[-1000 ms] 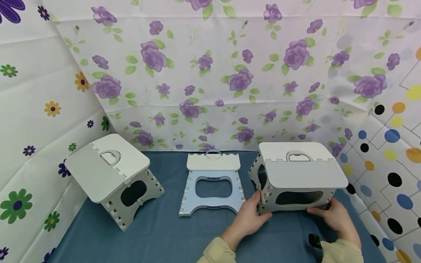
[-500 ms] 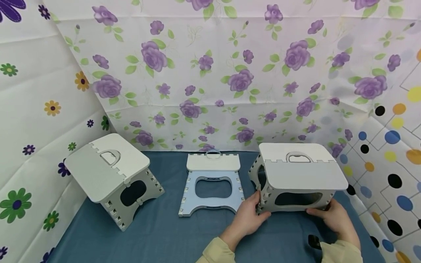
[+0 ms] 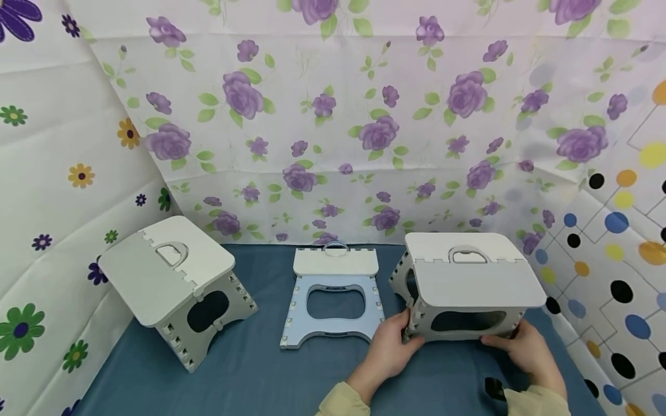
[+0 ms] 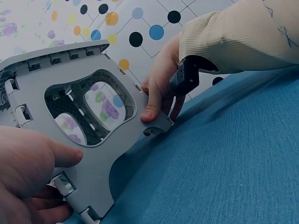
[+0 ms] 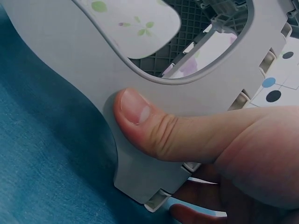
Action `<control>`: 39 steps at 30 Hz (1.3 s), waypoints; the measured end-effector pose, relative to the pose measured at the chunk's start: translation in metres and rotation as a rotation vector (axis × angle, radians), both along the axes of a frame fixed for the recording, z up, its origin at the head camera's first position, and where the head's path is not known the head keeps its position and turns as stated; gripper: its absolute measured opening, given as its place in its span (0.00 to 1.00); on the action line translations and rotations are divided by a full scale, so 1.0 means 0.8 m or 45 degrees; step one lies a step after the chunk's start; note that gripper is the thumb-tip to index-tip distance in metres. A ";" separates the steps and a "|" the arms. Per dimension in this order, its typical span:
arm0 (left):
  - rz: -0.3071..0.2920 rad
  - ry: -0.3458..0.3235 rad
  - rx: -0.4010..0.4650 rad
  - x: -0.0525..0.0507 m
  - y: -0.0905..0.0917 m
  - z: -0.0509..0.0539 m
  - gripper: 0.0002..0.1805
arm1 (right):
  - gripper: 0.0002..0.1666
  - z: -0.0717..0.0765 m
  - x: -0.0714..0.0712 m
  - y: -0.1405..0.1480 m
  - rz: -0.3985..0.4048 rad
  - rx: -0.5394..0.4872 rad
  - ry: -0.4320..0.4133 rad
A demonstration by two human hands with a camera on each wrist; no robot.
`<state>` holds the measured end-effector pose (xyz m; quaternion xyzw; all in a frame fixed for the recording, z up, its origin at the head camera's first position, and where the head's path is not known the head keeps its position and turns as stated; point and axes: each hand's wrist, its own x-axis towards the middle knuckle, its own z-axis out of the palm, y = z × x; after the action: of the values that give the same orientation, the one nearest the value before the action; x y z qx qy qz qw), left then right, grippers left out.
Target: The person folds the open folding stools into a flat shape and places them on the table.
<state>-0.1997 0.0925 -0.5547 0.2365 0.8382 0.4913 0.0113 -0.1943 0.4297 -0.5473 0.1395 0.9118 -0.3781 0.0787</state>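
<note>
The right stool [image 3: 478,283], one of three folding stools, is unfolded and upright at the right of the worktop [image 3: 234,381]. The left hand [image 3: 387,349] and the right hand [image 3: 528,349] both grip it, one at each near corner, low down; each is partly closed, its one thumb on the near leg panel and its fingers curled behind the edge.

A second unfolded one, the left stool [image 3: 169,268], is at the left, turned at an angle, untouched. Between them, just beside the left hand, is one folded stool [image 3: 333,326], light blue with a white end. Each of the three has one handle. Three patterned cloths surround the worktop: one floral cloth [image 3: 333,115] far, one daisy cloth [image 3: 52,196] left, one dotted cloth [image 3: 593,231] right.
</note>
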 end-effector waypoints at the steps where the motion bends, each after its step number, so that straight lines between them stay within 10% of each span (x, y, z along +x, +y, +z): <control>1: 0.010 -0.003 0.001 0.001 0.000 -0.001 0.31 | 0.69 -0.001 0.001 0.000 0.002 0.002 0.003; 39: 0.015 0.057 -0.039 -0.001 0.000 -0.006 0.28 | 0.67 -0.006 -0.002 -0.003 -0.039 -0.021 0.012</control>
<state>-0.2008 0.0921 -0.5594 0.2421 0.8470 0.4732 -0.0067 -0.1962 0.4274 -0.5519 0.1511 0.9067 -0.3876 0.0698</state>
